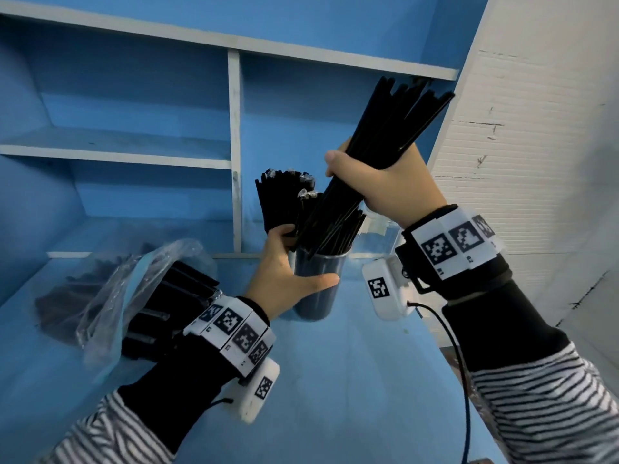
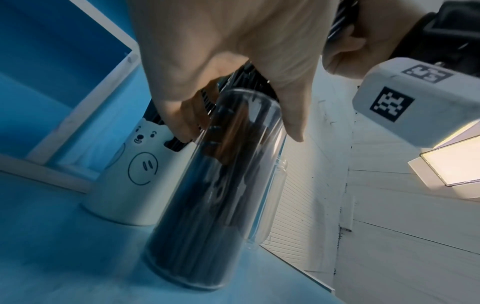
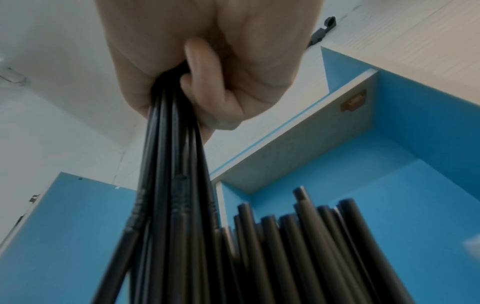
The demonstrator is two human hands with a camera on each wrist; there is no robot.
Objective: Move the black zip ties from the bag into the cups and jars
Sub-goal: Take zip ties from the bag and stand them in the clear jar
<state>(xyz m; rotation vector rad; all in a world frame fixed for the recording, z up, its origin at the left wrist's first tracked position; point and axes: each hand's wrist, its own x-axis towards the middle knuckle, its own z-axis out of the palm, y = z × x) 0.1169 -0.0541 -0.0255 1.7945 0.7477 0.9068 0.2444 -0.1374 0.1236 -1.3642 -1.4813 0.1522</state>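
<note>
1. Black zip ties (image 1: 375, 169), a long bundle, are sitting in our right hand (image 1: 385, 182); the fingers are wrapping fully round the middle of the bundle, a closed grip on it, clear in the right wrist view too (image 3: 166, 164).
2. We are holding the bundle tilted, upper ends fanning toward the top right, lower ends reaching down to the mouth of the clear jar (image 1: 316, 283).
3. We are bracing that jar with our left hand (image 1: 284, 279): thumb lying across its front, fingers curling round the far side near the rim, so gripping the jar. It is standing upright on the blue surface (image 1: 351, 380).
4. The jar is already looking dark with ties inside it, seen through the wall in the left wrist view (image 2: 207, 205).
5. We are seeing a white cup (image 2: 130, 174) with a bear face and a smiley drawn on it just beside the jar, on its far left side; more black ties are sticking up out of it.
6. The clear plastic bag (image 1: 110, 296) is lying on the surface to the left, well apart from the jar, with ties still inside and some ends poking out of its open mouth.
7. Blue shelving with white edges (image 1: 234, 145) is standing behind the jar.
</note>
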